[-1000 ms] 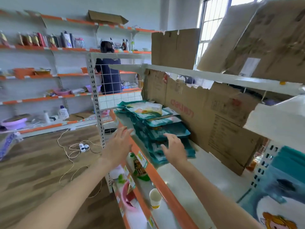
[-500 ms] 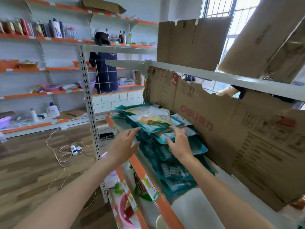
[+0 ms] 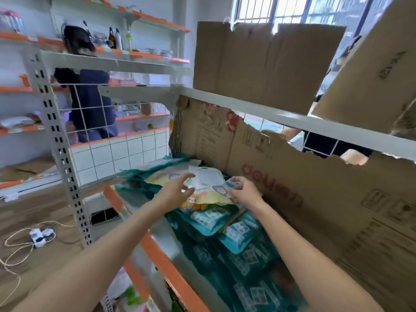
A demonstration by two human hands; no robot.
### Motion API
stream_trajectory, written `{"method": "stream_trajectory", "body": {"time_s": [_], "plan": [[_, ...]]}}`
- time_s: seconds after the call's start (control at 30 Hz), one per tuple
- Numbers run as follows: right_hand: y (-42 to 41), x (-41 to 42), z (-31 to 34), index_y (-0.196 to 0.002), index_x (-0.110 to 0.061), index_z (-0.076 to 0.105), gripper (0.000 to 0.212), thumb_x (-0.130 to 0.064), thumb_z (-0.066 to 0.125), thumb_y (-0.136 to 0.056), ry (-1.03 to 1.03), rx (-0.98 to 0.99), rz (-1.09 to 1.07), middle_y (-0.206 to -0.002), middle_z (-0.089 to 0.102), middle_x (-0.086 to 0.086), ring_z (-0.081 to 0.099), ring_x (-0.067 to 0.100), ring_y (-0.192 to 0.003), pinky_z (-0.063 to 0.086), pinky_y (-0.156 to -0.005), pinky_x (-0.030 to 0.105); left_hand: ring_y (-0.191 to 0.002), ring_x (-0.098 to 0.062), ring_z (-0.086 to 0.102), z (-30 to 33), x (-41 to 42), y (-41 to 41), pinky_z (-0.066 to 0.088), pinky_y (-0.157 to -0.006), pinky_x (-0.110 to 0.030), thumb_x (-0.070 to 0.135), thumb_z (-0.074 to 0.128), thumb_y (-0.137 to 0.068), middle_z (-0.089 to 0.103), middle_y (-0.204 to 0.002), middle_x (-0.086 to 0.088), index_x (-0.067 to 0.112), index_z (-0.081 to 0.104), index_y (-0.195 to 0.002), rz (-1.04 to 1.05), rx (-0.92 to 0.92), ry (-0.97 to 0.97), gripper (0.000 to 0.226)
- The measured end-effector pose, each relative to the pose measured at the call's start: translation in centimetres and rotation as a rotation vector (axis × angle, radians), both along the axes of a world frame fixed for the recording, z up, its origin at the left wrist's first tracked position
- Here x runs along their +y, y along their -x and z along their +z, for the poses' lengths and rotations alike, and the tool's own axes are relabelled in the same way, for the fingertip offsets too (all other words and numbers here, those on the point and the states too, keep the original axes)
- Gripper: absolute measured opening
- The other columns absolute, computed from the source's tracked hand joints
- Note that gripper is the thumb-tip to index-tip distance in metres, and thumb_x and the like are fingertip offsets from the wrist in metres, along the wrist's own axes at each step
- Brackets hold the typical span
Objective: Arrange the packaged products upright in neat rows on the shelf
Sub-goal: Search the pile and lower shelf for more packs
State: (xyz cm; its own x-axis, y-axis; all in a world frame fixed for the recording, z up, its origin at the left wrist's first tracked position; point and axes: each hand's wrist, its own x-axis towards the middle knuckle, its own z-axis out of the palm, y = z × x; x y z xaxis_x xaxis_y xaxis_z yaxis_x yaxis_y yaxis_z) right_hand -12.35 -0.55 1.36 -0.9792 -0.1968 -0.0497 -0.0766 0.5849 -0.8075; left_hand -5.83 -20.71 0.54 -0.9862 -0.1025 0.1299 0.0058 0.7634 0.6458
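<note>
Here my right hand (image 3: 244, 192) pinches the near corner of the top pack (image 3: 208, 184), a pale pouch with yellow and white print, my fingers curled on its right edge. My left hand (image 3: 174, 192) is spread over the pack's left side, fingers apart and loosely bent, the tips at or just above the film; it grips nothing that I can see. The top pack lies flat and a little skewed on a heap of teal packs (image 3: 236, 239), which sprawl lying down and overlapping along the shelf (image 3: 157, 251), none of them upright. The heap runs from the far left end toward me, close against the torn cardboard (image 3: 315, 199) that lines the back of the shelf. The shelf's front edge is orange. Above, a white shelf board (image 3: 292, 119) carries more cardboard. To the left, past the wire grid (image 3: 90, 113), a person in dark clothes (image 3: 87, 102) stands at other shelves. On the wooden floor (image 3: 33, 212) lies a cord with a power strip (image 3: 40, 236).
</note>
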Motion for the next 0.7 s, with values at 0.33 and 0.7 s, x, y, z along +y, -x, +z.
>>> {"method": "stream_trajectory", "body": {"time_s": [0.33,0.7], "plan": [[4.7,-2.8,-0.7,-0.118,-0.018,0.058,0.039,-0.03,0.069,-0.083,0.044,-0.169,-0.066,-0.114,0.053,0.005,0.054,0.02,-0.104,0.047,-0.081,0.033,-0.055,-0.015,0.061,-0.5,-1.2,7.0,0.054,-0.052,-0.024,0.023,0.063,-0.088,0.069,-0.084,-0.015,0.017,0.047,-0.127,0.036,-0.082,-0.414,0.042],[5.3,-4.2,-0.7,-0.118,-0.013,0.054,0.046,0.003,0.069,-0.077,0.222,-0.225,-0.093,-0.103,0.062,0.015,0.063,0.023,-0.089,0.054,-0.081,0.035,-0.084,-0.016,0.061,-0.8,-3.5,9.8,0.049,-0.067,-0.024,0.02,0.078,-0.073,0.061,-0.105,-0.007,0.02,0.054,-0.11,-0.063,-0.24,-0.416,0.044]]}}
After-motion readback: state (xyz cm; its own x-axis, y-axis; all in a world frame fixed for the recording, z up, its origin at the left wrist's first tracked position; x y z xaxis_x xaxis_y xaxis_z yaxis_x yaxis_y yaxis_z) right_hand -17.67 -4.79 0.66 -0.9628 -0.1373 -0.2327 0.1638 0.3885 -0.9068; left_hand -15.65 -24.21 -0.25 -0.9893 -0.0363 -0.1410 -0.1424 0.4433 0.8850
